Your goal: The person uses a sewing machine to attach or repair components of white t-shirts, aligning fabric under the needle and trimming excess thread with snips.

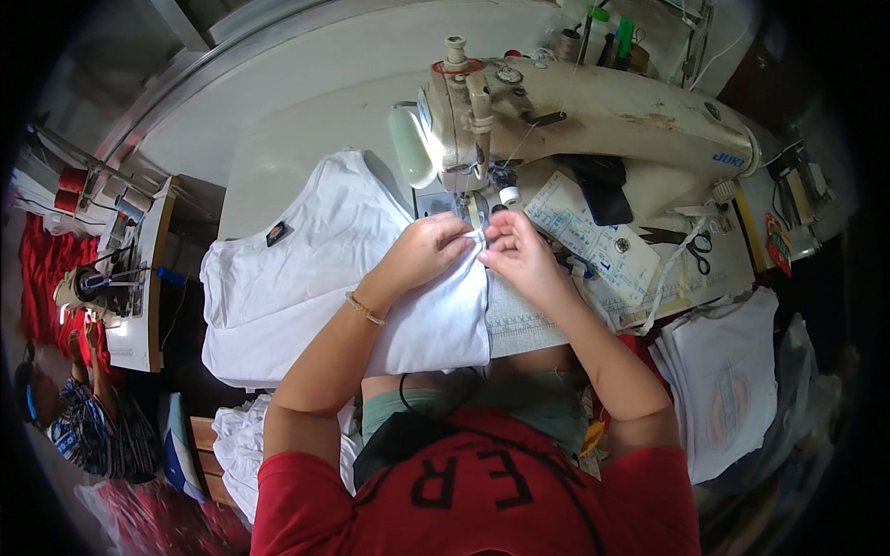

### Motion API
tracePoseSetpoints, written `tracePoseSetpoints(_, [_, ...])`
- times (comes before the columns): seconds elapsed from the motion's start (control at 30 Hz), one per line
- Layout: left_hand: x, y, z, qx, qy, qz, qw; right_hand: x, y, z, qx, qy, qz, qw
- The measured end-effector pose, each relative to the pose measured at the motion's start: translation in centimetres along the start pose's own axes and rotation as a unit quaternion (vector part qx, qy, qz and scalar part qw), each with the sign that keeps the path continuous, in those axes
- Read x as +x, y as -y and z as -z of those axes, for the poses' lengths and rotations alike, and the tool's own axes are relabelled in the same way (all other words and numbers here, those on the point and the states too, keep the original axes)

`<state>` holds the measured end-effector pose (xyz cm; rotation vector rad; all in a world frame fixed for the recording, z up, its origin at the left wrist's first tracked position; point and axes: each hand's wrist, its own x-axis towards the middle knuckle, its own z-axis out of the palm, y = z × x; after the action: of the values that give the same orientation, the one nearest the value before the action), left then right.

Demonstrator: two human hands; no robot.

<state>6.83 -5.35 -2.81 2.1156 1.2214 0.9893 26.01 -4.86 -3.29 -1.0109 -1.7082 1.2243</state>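
Observation:
A white T-shirt (306,287) is spread over the sewing table, with a small dark label at its neckline. Its right edge is gathered just in front of the presser foot (475,208) of a cream sewing machine (603,116). Wearing a beaded bracelet, my left hand (428,248) pinches the shirt's edge from the left. My right hand (521,255) sits close beside it, thumb and fingertips pressed together on the same edge. The exact bit of fabric between the right fingertips is too small to make out clearly.
A black phone (604,191) and handwritten paper (579,232) lie under the machine arm. Black-handled scissors (700,255) rest at the right. White printed fabric pieces (723,385) hang at the lower right. Far left, another person (79,435) handles red cloth (56,278) at a second machine.

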Motion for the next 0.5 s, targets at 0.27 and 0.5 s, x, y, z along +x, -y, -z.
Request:
tracePoseSetpoints(0.27, [-1.2,0.2,0.5,0.078,-0.022,-0.001,0.997,2.7,-1.9,-1.4,0.179,0.062,-0.051,0.981])
tracePoseSetpoints(0.5, [-1.1,-0.3,0.9,-0.042,-0.01,0.055,0.998,2.2,-2.8,-1.5,0.206,0.052,-0.037,0.976])
